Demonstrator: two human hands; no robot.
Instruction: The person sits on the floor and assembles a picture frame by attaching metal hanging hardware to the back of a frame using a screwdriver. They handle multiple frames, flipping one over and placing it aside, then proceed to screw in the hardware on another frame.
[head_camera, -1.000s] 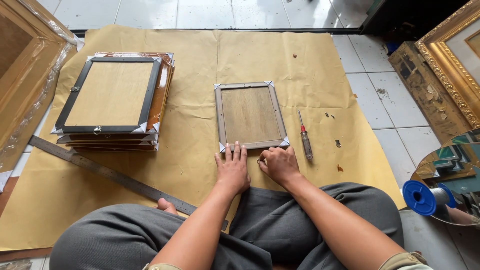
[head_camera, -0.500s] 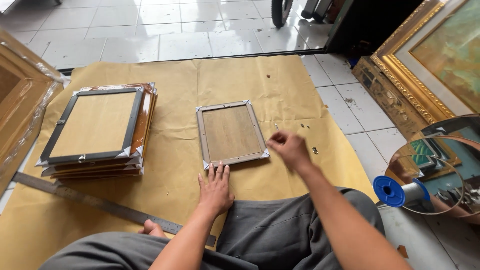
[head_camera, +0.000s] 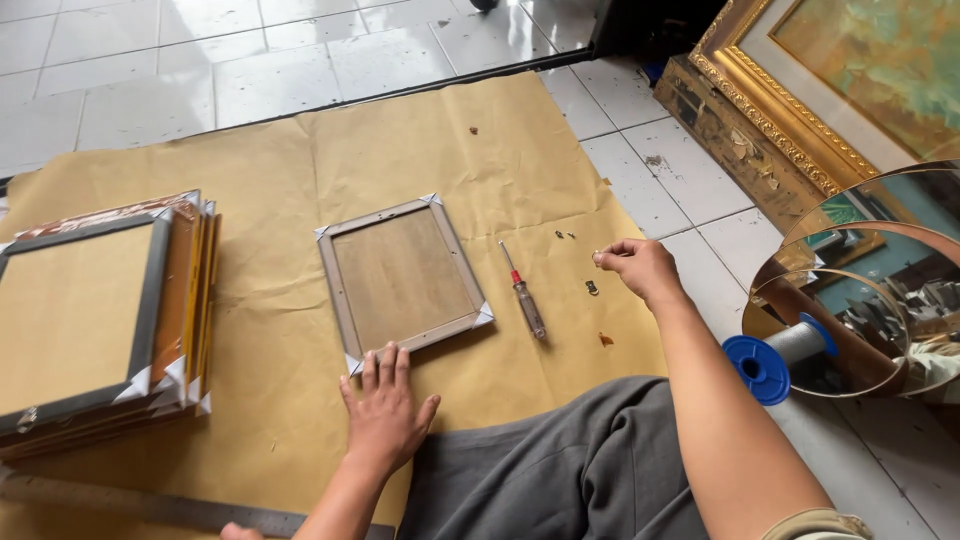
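Observation:
A small picture frame (head_camera: 340, 290) lies face down on brown paper (head_camera: 300, 170), with silver corner guards. My left hand (head_camera: 385, 415) rests flat on the paper, its fingertips touching the frame's near edge. My right hand (head_camera: 640, 268) hovers to the right of the frame, thumb and forefinger pinched on a tiny metal piece. A red-handled screwdriver (head_camera: 523, 292) lies between the frame and that hand. Small metal hangers (head_camera: 591, 288) are scattered on the paper close by.
A stack of frames (head_camera: 95, 320) sits at the left. A metal ruler (head_camera: 160, 508) lies near my knee. A blue spool (head_camera: 765, 365), round mirrors (head_camera: 880, 300) and a gilded framed painting (head_camera: 820, 90) stand on the tiled floor at the right.
My right hand left the frame's near edge and moved right, past the screwdriver, where it now pinches a small metal piece. My left hand stayed at the frame. The view swung right.

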